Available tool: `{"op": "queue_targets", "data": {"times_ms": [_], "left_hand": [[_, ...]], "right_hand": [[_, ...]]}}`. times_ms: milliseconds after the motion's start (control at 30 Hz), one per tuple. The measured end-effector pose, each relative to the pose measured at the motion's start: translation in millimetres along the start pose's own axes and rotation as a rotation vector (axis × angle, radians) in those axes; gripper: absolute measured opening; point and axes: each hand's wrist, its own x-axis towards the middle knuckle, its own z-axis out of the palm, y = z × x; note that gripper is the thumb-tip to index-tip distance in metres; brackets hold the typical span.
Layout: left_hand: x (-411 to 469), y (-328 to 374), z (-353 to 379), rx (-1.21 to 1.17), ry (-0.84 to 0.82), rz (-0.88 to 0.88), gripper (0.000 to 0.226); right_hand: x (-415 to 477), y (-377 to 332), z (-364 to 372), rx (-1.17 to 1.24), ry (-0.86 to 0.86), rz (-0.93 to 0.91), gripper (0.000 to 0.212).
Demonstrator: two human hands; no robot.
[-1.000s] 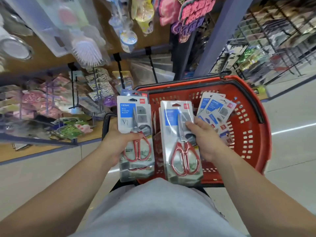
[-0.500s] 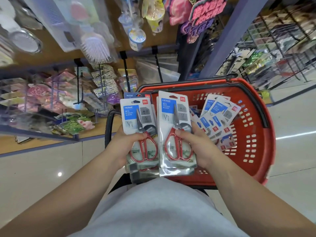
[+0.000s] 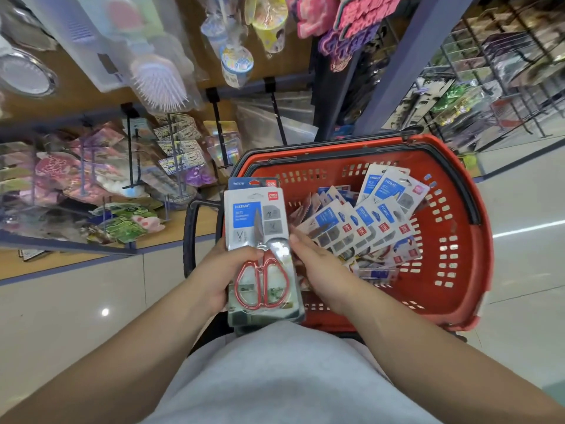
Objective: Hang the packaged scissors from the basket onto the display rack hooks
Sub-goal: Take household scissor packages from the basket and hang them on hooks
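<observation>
While in hands [image 3: 211, 276] [image 3: 318, 270], scissors packs [image 3: 260, 228].

Both forearms reach forward; left hand [image 3: 218, 270] grips scissors packs [image 3: 260, 228]; right hand [image 3: 318, 270] touches their edge.

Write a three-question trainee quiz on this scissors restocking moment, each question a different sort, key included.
1. True or false: the left hand holds a stack of scissors packs.
2. The top pack's scissor handles are: A blue, B red, C yellow?
3. Where do the remaining packs lie?
Key: 1 true; 2 B; 3 in the red basket.
</observation>
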Motion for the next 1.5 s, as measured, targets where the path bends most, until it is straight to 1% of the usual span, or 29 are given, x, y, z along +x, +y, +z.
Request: {"op": "queue_targets", "data": {"times_ms": [67, 133, 167, 200, 233, 300, 400, 467, 533, 600, 667, 733, 800, 833, 933, 1100, 1167, 1267, 1333, 1400, 1500], "left_hand": [[7, 2, -6, 0.019, 0.06, -0.006, 0.04], [14, 4, -11, 0.029, 0.101, 0.022, 0.042], [18, 6, -14, 0.032, 0.124, 0.044, 0.044], [21, 8, -16, 0.035, 0.148, 0.071, 0.046], [24, 10, -17, 0.039, 0.167, 0.096, 0.046], [28, 14, -21, 0.048, 0.182, 0.126, 0.049], [33, 17, -29, 0.043, 0.198, 0.139, 0.061], [34, 17, -31, 0.034, 0.213, 0.15, 0.062], [32, 17, -32, 0.022, 0.223, 0.156, 0.061], [29, 18, -32, 0.006, 0.223, 0.164, 0.061], [24, 21, -31, -0.01, 0.215, 0.179, 0.06], [18, 25, -29, -0.03, 0.203, 0.199, 0.06], [10, 29, -27, -0.046, 0.197, 0.219, 0.053], [5, 31, -25, -0.058, 0.195, 0.23, 0.054], [-9, 38, -20, -0.101, 0.196, 0.274, 0.07], [-41, 50, -14, -0.222, 0.222, 0.368, 0.073], [-55, 56, -14, -0.266, 0.215, 0.408, 0.073], [-78, 67, -20, -0.296, 0.186, 0.487, 0.064], [-93, 75, -26, -0.309, 0.155, 0.525, 0.064], [-105, 82, -37, -0.337, 0.129, 0.552, 0.057], [-119, 94, -61, -0.368, 0.095, 0.544, 0.065]], "right_hand": [[16, 6, -13, 0.0, 0.218, 0.041, 0.051], [32, 16, -31, 0.051, 0.474, 0.108, 0.035], [40, 22, -42, 0.068, 0.574, 0.155, 0.035], [47, 28, -50, 0.067, 0.637, 0.194, 0.038], [54, 35, -56, 0.069, 0.673, 0.229, 0.039], [66, 42, -60, 0.051, 0.7, 0.278, 0.033], [85, 46, -58, 0.06, 0.72, 0.303, 0.025], [96, 45, -56, 0.076, 0.743, 0.301, 0.022], [103, 46, -55, 0.029, 0.745, 0.277, 0.021], [104, 45, -51, -0.083, 0.735, 0.203, 0.017], [98, 42, -48, -0.209, 0.675, 0.098, 0.012], [87, 35, -48, -0.277, 0.609, -0.01, 0.015], [72, 24, -52, -0.232, 0.569, -0.107, 0.017], [63, 17, -54, -0.2, 0.553, -0.141, 0.015], [38, -8, -59, -0.067, 0.47, -0.223, 0.016], [11, -58, -55, 0.041, 0.358, -0.368, 0.022], [2, -80, -46, 0.026, 0.334, -0.437, 0.02], [-11, -108, -26, -0.039, 0.305, -0.546, 0.019], [-20, -121, -10, -0.078, 0.309, -0.598, 0.02], [-27, -130, 8, -0.105, 0.304, -0.642, 0.022], [-36, -140, 42, -0.12, 0.304, -0.693, 0.03]]}}
